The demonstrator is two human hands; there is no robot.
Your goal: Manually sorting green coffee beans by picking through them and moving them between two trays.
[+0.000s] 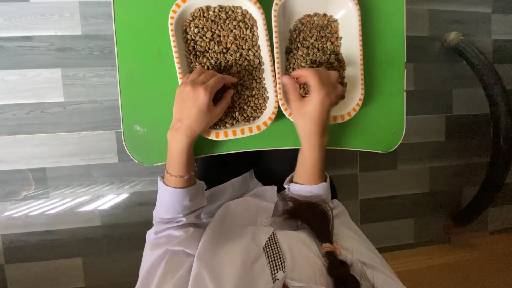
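Two white oblong trays with orange-dashed rims stand side by side on a green board. The left tray is nearly full of pale greenish-brown beans. The right tray holds a smaller, darker heap of beans. My left hand rests in the near end of the left tray, thumb and fingers pinched together in the beans. My right hand hovers over the near end of the right tray, blurred, fingers bunched; whether it holds beans is hidden.
The green board lies on a grey wood-plank surface. A dark curved tube or hose arcs along the right side. My white sleeves, a thin bracelet on the left wrist and a dark braid fill the bottom.
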